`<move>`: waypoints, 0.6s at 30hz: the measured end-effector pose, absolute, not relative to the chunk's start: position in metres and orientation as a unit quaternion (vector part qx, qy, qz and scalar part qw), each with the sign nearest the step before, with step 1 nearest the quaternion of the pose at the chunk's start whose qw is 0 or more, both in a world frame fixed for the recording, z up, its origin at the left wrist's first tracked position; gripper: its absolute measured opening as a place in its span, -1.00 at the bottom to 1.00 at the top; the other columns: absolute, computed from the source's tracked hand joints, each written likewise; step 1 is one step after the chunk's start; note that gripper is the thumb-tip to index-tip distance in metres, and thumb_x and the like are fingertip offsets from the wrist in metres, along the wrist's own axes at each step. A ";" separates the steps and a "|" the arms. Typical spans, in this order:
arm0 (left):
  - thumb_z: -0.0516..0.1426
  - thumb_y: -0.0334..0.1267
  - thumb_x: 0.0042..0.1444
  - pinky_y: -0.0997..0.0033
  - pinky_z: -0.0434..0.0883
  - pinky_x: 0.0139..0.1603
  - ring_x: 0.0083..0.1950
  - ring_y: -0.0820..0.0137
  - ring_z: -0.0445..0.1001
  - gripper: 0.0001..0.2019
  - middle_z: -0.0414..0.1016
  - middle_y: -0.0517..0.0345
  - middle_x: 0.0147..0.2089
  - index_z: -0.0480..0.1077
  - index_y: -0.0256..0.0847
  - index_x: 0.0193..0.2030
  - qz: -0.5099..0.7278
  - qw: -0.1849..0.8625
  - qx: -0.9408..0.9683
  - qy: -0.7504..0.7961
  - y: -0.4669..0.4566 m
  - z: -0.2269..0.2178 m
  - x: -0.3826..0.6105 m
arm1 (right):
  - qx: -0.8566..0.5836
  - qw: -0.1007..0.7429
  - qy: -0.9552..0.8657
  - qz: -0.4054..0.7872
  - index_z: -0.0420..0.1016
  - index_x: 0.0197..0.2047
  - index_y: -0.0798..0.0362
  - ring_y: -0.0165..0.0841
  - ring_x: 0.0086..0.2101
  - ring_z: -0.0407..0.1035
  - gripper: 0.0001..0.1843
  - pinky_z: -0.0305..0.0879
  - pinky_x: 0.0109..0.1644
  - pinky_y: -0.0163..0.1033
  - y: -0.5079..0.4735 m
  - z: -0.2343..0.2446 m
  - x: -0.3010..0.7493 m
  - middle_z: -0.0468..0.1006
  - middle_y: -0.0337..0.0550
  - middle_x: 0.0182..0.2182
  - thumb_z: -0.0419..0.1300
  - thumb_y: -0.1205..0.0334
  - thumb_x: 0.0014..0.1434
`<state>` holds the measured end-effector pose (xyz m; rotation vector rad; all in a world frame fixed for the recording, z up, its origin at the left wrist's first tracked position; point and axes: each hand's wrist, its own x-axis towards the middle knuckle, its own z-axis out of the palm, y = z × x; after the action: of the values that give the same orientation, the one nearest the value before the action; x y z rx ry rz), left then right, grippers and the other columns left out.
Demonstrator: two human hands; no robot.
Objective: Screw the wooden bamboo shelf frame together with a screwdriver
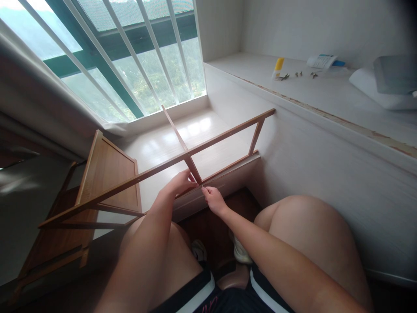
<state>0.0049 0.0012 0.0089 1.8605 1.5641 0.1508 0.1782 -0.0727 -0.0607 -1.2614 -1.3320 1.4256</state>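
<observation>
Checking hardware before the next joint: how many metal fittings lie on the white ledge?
3: left fitting against the yellow tube, middle fitting right of it, right fitting below the paper packet. Tiny; more may be hidden.

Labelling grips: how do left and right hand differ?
The left hand closes a grip round the lower end of the thin brown wooden slat; the right hand only pinches a small thin item, too small to identify, at the slat's tip. Left hand sits higher than right hand. Both are bare, close together.
</observation>
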 end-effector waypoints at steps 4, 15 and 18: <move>0.27 -0.13 -0.12 0.45 0.35 -0.40 -0.33 0.35 0.49 -0.62 0.55 0.12 -0.21 0.46 -0.15 -0.11 0.059 0.344 0.717 0.603 0.001 0.008 0.005 | -0.556 0.346 -0.621 0.432 0.15 -0.58 0.03 -0.44 -0.55 0.10 -0.53 -0.08 -0.44 -0.30 -0.073 -0.057 0.183 0.22 -0.30 -0.65 -0.03 -0.03 0.28; 0.27 -0.11 -0.12 0.44 0.36 -0.39 -0.34 0.36 0.49 -0.64 0.54 0.13 -0.21 0.47 -0.15 -0.15 0.056 0.347 0.722 0.596 0.001 0.009 0.004 | -0.623 0.151 -0.719 0.269 0.45 -0.29 -0.02 -0.28 -0.41 0.38 -0.54 -0.05 -0.38 -0.26 -0.077 -0.042 0.186 0.57 -0.09 -0.39 -0.17 -0.02 0.37; 0.27 -0.10 -0.12 0.44 0.36 -0.38 -0.33 0.35 0.49 -0.64 0.54 0.11 -0.20 0.48 -0.16 -0.15 0.055 0.348 0.721 0.597 0.002 0.009 0.004 | -0.625 0.141 -0.722 0.260 0.46 -0.26 -0.02 -0.26 -0.38 0.40 -0.51 -0.01 -0.36 -0.25 -0.078 -0.041 0.186 0.57 -0.07 -0.36 -0.20 -0.04 0.38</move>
<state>0.0043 0.0016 0.0093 1.8687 1.5489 0.1436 0.1858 -0.0779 -0.0405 -1.8054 -2.0841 0.7518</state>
